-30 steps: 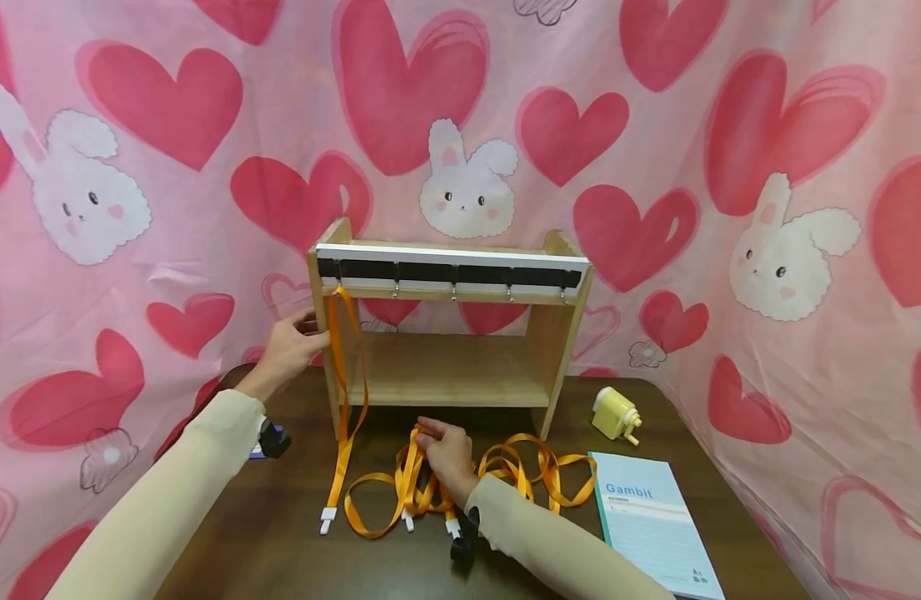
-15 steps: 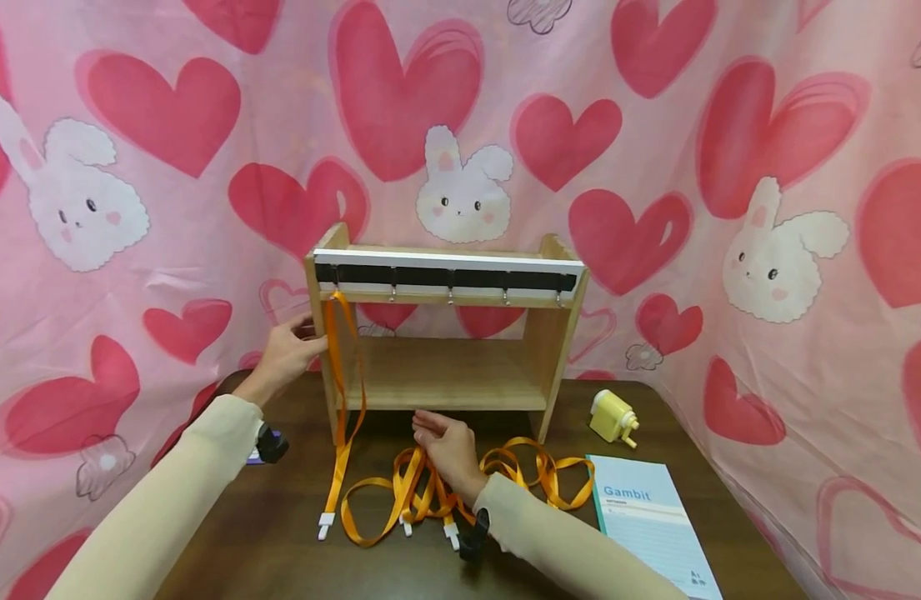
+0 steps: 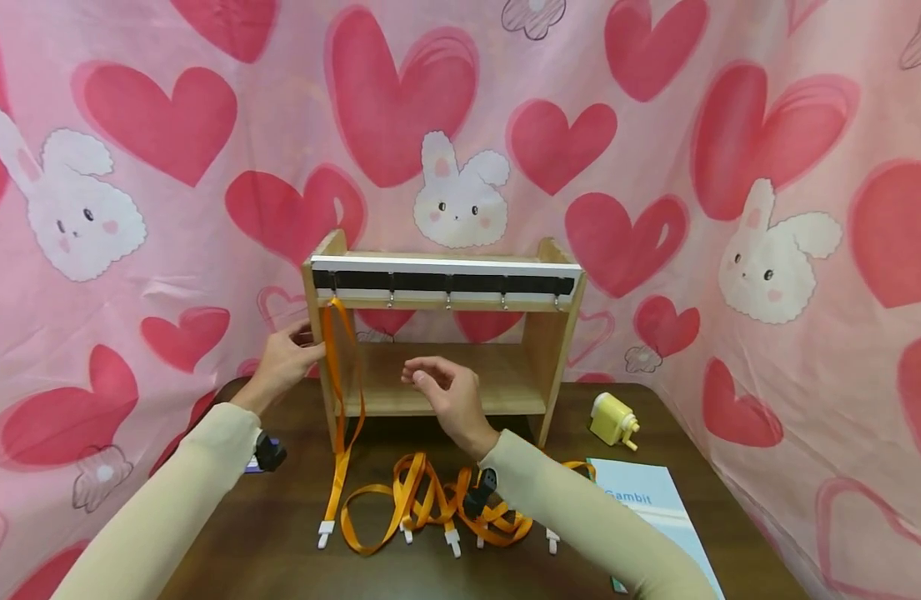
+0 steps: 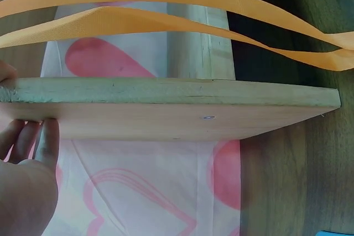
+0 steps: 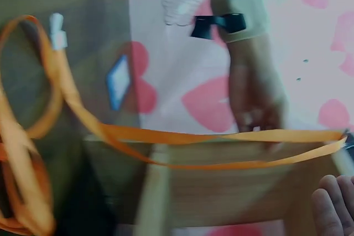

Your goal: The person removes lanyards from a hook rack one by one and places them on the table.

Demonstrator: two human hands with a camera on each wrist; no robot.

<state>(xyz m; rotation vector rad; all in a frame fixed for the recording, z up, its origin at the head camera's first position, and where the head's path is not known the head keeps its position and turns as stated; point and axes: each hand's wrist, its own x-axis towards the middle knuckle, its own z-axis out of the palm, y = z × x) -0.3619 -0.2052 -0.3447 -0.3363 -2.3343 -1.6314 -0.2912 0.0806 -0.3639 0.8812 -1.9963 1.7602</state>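
My left hand (image 3: 283, 362) grips the left side panel of a small wooden shelf (image 3: 445, 400), its fingers (image 4: 48, 142) on the panel's outer face and the thumb at the front edge. Beside it, an orange lanyard (image 3: 338, 450) hangs from the leftmost hook of the rack (image 3: 448, 283), its white clip reaching down near the tabletop. My right hand (image 3: 456, 404) is raised before the shelf opening, fingers loosely bent, with nothing in it. Below lies a pile of orange lanyards (image 3: 411, 500) with white clips, partly hidden by the right forearm.
Several hooks line the rack to the right of the hung lanyard. A yellow sharpener-like device with a crank (image 3: 613, 419) and a notebook (image 3: 655, 500) sit on the right of the dark table (image 3: 242, 533). Behind hangs a pink heart-patterned cloth (image 3: 460, 100).
My right hand has lifted away from the lanyard pile and risen toward the shelf, leaving the lanyards on the table. The left hand stays on the shelf's side.
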